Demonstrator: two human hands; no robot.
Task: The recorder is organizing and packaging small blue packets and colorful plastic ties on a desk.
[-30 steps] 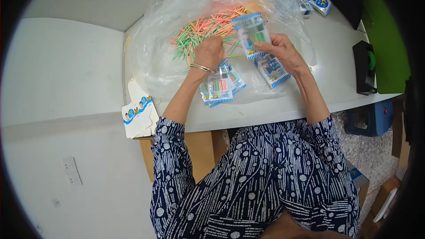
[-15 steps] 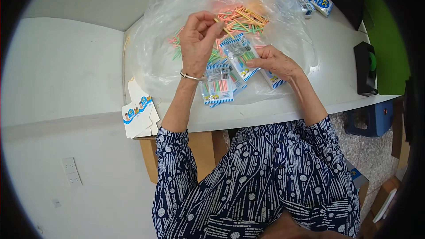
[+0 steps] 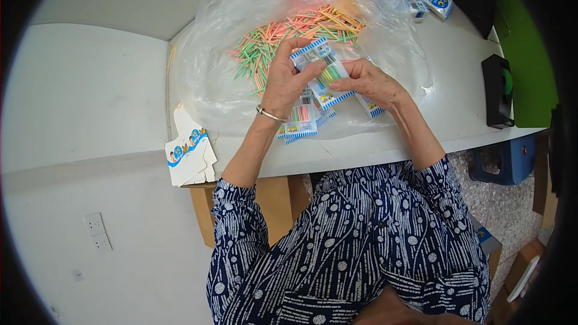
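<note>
"Where do we look from?"

"The wearer's head, through its left-hand lens: we face steeply down over the table's near edge, with the patterned shirt filling the lower middle."

"How near are we?"

"Near enough that the left grip and right grip show clearly above centre; wide enough that we catch the wall past the table's left edge and the floor off its near right corner. Our fisheye bows the near edge."
</note>
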